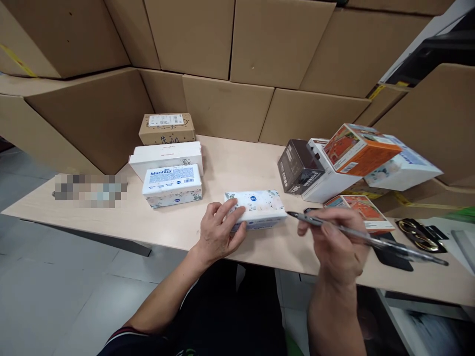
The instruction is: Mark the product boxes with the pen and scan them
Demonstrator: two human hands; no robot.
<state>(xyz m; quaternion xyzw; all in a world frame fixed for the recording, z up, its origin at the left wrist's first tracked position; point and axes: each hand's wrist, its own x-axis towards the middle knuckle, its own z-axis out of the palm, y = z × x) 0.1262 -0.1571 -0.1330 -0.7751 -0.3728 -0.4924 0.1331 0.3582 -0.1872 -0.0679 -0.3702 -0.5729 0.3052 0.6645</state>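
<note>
A white tissue pack (261, 203) with a floral print and a blue logo lies near the front edge of the table. My left hand (221, 231) grips its left end, with fingers over the top and the thumb against the near side. In my right hand (339, 244) is a pen (393, 243), pinched between thumb and fingers. Its dark tip points left and appears close to the pack's right end; whether they touch I cannot tell. Another tissue pack (172, 185), marked Manhua, sits left of my left hand.
Behind the Manhua pack stand a white box (166, 152) and a brown carton (166, 127). To the right are a dark box (300, 165), stacked orange boxes (361, 148) and scissors (415, 235). Cardboard panels (226, 104) wall the table's back. A blurred patch covers the left end.
</note>
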